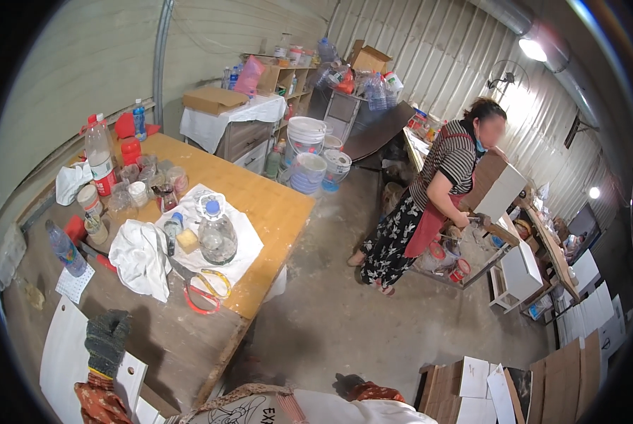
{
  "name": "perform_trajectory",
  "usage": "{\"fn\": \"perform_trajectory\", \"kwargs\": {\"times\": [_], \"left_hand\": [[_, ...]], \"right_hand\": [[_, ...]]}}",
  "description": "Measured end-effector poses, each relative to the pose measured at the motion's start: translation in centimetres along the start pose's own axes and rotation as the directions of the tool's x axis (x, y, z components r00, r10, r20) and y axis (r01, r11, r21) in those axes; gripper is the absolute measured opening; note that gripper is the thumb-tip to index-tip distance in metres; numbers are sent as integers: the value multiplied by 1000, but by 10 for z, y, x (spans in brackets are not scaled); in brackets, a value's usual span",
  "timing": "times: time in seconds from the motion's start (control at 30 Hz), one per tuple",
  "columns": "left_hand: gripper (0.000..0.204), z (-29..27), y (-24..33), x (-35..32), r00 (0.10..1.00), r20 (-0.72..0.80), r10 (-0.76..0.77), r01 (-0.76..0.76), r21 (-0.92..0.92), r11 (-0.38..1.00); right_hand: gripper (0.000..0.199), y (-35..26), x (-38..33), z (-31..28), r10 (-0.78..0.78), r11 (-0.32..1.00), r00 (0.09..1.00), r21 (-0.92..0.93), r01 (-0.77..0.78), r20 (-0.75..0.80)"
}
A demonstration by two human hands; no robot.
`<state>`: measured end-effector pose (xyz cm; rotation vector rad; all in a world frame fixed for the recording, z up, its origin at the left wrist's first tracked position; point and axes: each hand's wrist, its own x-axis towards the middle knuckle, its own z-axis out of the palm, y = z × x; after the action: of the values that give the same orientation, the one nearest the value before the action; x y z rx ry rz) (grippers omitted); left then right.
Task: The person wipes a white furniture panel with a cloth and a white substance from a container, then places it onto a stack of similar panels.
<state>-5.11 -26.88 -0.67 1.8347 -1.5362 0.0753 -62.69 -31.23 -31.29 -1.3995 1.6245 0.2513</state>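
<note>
Left hand (107,340) in a dark knit glove is resting on a white board (62,360) at the table's near edge, fingers loosely extended, gripping nothing. Right hand (349,385) is peeking in at bottom centre, grip unclear. A co-worker (436,194) is bending over a bench on the right.

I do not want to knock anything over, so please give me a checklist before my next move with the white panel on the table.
1. Left hand gloved, on the panel: ok.
2. Right hand grip: cannot tell, it is mostly hidden at the lower edge.
3. Scissors apart from the panel: ok.
4. Jug upright: ok.
5. Co-worker away from the table: ok.
6. Space beside the panel free: not ok, a paper slip lies close.
</note>
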Motion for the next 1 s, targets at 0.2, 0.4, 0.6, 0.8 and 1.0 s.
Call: {"fn": "perform_trajectory", "kwargs": {"times": [0.2, 0.4, 0.6, 0.8, 1.0], "left_hand": [[11, -7, 8, 1, 999, 22, -32, 32, -19, 999], [10, -2, 5, 1, 1000, 15, 11, -11, 27, 1000], [14, -1, 17, 2, 994, 13, -105, 106, -81, 991], [11, -2, -16, -14, 971, -38, 235, -211, 319, 924], [28, -7, -19, 0, 948, -66, -311, 248, -455, 855]], "right_hand": [[29, 15, 37, 28, -444, 755, 896, -528, 389, 24], [29, -68, 28, -7, -357, 825, 927, -426, 372, 119], [29, -47, 25, -28, -375, 727, 890, -513, 457, 261], [29, -74, 6, -43, -738, 651, 609, -541, 532, -290], [29, -203, -10, -110, -617, 763, 665, -113, 636, -421]]}}
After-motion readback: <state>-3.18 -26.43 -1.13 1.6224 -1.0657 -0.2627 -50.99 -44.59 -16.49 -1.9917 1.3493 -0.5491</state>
